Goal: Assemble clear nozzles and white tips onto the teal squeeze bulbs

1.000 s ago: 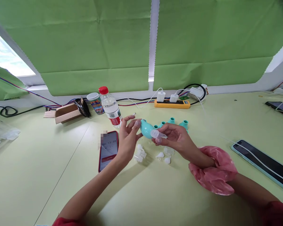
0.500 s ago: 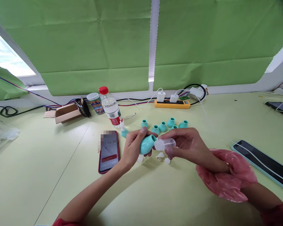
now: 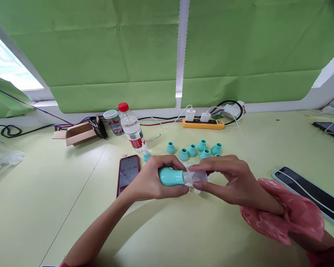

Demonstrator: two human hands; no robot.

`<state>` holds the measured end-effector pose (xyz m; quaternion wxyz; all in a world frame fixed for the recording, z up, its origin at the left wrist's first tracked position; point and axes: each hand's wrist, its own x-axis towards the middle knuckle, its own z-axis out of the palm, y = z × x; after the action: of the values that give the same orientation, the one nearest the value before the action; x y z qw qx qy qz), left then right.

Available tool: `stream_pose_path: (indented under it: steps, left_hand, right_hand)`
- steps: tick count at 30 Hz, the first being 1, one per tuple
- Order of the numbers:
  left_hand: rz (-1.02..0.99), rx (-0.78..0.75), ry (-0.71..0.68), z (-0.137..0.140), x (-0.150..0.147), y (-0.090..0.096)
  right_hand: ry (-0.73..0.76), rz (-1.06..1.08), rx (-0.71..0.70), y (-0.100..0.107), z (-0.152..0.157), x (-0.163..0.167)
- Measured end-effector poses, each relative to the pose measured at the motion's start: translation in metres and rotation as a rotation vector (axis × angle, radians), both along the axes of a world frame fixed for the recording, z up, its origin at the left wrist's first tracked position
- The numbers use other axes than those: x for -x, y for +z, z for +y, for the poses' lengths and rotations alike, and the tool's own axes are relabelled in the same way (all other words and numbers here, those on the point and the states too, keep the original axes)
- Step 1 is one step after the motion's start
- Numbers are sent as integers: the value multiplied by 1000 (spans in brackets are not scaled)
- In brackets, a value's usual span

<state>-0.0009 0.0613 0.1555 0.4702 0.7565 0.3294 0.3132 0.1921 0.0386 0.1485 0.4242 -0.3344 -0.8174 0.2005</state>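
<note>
My left hand (image 3: 153, 181) is wrapped round a teal rubber bulb (image 3: 170, 177), which lies sideways with its neck to the right. Between the thumb and fingers of my right hand (image 3: 228, 178) is a small clear plastic tube (image 3: 197, 177). The tube's left end meets the bulb's neck, in line with it; how far it goes in I cannot tell. Several teal bulbs (image 3: 192, 150) stand upright beyond my hands, necks up. Small white plastic parts (image 3: 197, 191) lie on the table under my hands, partly hidden.
Left of my hands lies a phone (image 3: 128, 168) with a timer on it. Behind it stand a water bottle (image 3: 133, 129) and a patterned cup (image 3: 114, 123). A power strip (image 3: 203, 124) sits by the wall. Another phone (image 3: 308, 193) with a cable lies at right.
The bulb has been turned level, and its neck and the tube have come together. My left hand has shifted its grip, with the thumb now below the bulb.
</note>
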Motion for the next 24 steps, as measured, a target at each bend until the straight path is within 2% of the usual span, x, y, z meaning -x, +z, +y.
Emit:
stream_pose_path:
  steps: [6,10,14,20,24]
  left_hand:
    - [241,-41,35,2,1,-1]
    - [379,-248,75,1,0,0]
    - [492,-409,83,-1,-1,0]
    - [590,-513,108,0,-3,-8]
    - [692,-547,87,1,-4,-9]
  right_hand:
    - [-9,-122,-183,-13,9,-1]
    - [29,-139,-138,-20,14,1]
    - [35,-43,67,-20,18,5]
    - [99,81,659,-20,28,4]
    - [158,143,836,-27,36,3]
